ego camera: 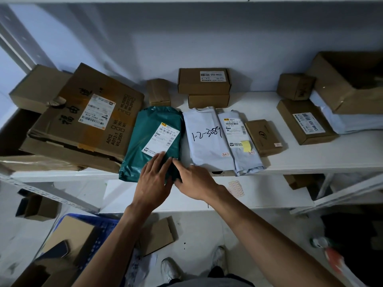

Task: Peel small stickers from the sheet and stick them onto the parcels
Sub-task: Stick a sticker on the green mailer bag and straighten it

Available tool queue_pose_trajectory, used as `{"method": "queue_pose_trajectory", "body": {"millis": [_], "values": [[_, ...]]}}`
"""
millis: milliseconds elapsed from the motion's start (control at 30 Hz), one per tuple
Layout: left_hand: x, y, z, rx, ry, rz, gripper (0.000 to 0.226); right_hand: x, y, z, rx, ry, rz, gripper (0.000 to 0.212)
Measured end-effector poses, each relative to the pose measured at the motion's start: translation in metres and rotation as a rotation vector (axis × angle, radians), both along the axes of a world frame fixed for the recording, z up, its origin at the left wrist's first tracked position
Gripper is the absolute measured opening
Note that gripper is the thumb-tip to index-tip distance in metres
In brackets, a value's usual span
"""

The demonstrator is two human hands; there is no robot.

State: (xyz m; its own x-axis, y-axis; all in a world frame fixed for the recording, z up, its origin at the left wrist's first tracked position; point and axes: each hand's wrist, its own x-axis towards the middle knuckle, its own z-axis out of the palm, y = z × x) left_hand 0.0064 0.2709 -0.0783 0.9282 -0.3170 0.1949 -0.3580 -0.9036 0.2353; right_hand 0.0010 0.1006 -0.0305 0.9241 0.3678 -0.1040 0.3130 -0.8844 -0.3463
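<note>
A green mailer bag (pixel 145 137) lies on the white shelf (pixel 310 156), its white label facing up. My left hand (pixel 154 183) rests flat on the bag's near end, fingers straight. My right hand (pixel 193 180) touches the bag's near right corner with an extended finger. The sticker sheet (pixel 236 188) lies on the lower shelf, right of my right wrist. To the right, two white mailers (pixel 204 137) (pixel 238 137) and a small brown box (pixel 264 136) each carry a small sticker near their front edge.
A large flattened carton (pixel 83 121) leans at the left. Small boxes (pixel 204 81) stand at the back, more boxes (pixel 306 121) at the right. Below are a blue crate (pixel 99 230), loose cartons on the floor and my shoes.
</note>
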Motion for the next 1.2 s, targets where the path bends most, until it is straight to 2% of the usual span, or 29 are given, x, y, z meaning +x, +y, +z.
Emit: {"method": "queue_pose_trajectory", "body": {"millis": [133, 300, 433, 567, 700, 767, 1000, 1200], "values": [[0.003, 0.001, 0.004, -0.037, 0.010, 0.008, 0.056, 0.002, -0.002, -0.001, 0.050, 0.032, -0.025, 0.066], [-0.002, 0.009, 0.013, -0.216, 0.011, 0.083, 0.055, -0.005, -0.020, 0.005, 0.184, 0.068, -0.111, 0.058], [-0.009, 0.012, 0.016, -0.292, 0.019, 0.133, 0.050, -0.017, -0.040, 0.005, 0.279, 0.067, -0.191, 0.040], [-0.011, 0.004, 0.016, -0.298, 0.020, 0.126, 0.047, -0.032, -0.056, -0.004, 0.363, 0.148, -0.266, 0.021], [-0.008, -0.013, 0.014, -0.340, 0.038, 0.109, 0.047, -0.041, -0.062, -0.013, 0.372, 0.213, -0.304, 0.015], [-0.006, -0.020, 0.009, -0.312, 0.044, 0.103, 0.050, -0.042, -0.062, -0.014, 0.372, 0.222, -0.320, 0.015], [-0.006, -0.019, -0.005, -0.031, 0.018, 0.048, 0.062, -0.040, -0.062, -0.019, 0.374, 0.210, -0.311, 0.016], [-0.009, -0.024, -0.004, 0.087, 0.037, 0.031, 0.073, -0.043, -0.067, -0.018, 0.375, 0.204, -0.317, 0.015]]}}
